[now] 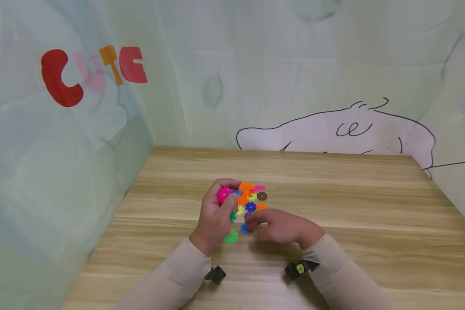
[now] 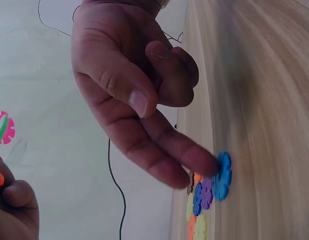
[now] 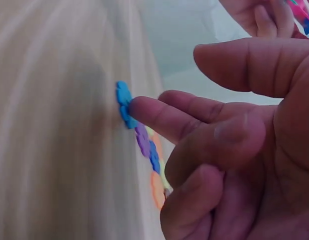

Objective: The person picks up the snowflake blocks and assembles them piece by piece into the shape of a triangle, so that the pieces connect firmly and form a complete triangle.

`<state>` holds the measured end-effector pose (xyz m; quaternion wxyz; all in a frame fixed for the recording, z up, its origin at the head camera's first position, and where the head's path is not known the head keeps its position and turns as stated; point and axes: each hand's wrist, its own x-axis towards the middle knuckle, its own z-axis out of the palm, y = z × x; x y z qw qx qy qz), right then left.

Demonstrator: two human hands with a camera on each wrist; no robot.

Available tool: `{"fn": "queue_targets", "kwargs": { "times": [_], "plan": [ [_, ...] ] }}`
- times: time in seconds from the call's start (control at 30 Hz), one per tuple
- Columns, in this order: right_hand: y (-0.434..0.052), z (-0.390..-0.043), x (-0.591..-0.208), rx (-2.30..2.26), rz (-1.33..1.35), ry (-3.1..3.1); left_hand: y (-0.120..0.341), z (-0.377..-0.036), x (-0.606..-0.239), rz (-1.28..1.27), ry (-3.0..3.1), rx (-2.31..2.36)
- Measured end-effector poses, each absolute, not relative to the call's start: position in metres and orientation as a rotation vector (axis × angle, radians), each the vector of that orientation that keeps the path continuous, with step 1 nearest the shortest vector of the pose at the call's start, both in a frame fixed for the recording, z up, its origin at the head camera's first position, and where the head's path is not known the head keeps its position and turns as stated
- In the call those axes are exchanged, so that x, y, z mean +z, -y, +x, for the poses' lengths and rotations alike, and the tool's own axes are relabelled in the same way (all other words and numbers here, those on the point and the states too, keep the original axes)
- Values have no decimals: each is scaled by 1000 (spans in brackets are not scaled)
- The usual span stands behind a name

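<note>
My left hand [image 1: 214, 217] grips a cluster of joined plastic snowflake discs, with a magenta disc [image 1: 223, 195] by the thumb and orange discs [image 1: 246, 188] beyond it. A green disc [image 1: 231, 237] shows below that hand; whether it belongs to the cluster I cannot tell. Low over the table, my right hand [image 1: 284, 226] reaches leftward. Its extended fingertips touch a light blue disc [image 3: 123, 95] on the tabletop, while the thumb stands apart from the disc. In the left wrist view the right hand [image 2: 124, 85] fills the middle, and the left hand [image 2: 17, 210] appears only partly.
Several loose discs lie beyond the right fingers, among them a dark blue disc [image 1: 250, 207], a brown disc [image 1: 261, 196] and a purple disc [image 2: 207, 192]. Beneath is a wood-grain table [image 1: 352, 193]. Printed cloth walls [image 1: 201, 77] stand at its back and left edges.
</note>
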<state>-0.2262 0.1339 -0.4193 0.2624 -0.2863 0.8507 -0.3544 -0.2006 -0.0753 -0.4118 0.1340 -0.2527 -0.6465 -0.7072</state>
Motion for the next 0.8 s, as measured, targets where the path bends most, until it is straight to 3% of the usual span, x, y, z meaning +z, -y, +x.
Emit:
{"fn": "queue_targets", "kwargs": {
  "times": [0.8],
  "plan": [
    [-137,-230,-429,-792,-571,-2606,77,-202,-414,-749,1892,-2005]
  ]
}}
